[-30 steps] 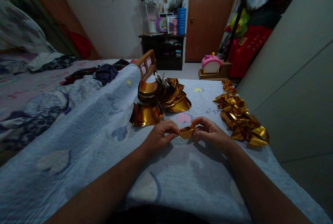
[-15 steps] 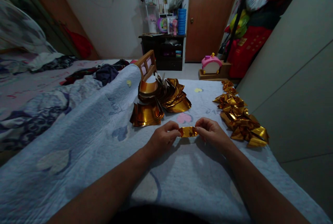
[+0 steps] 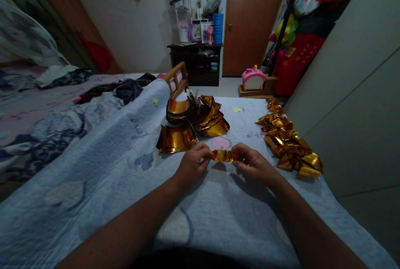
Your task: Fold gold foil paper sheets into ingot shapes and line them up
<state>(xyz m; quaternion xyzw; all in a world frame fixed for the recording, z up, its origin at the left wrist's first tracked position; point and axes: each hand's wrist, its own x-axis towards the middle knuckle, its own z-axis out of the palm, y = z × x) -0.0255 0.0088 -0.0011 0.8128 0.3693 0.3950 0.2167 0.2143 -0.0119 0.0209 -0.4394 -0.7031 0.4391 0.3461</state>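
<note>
A small folded piece of gold foil paper [image 3: 222, 156] stretches between my two hands, just above the light blue quilt [image 3: 218, 210]. My left hand [image 3: 194, 162] pinches its left end with thumb and fingers. At the opposite end, my right hand [image 3: 252, 162] is closed on it in the same way. Beyond my left hand lie fanned stacks of gold foil sheets [image 3: 178, 137]. To the right of my right hand, a row of folded gold foil pieces [image 3: 289, 144] runs along the quilt's edge.
A small wooden frame [image 3: 178, 79] stands behind the sheets. Rumpled clothes and bedding [image 3: 103, 106] cover the left side. A pale cabinet [image 3: 353, 106] borders the right. A pink toy [image 3: 253, 79] sits on a box past the far edge, before a wooden door [image 3: 253, 18].
Both hands have shifted slightly left and up with the foil piece, still gripping its ends. The foil stacks and the folded row stay put.
</note>
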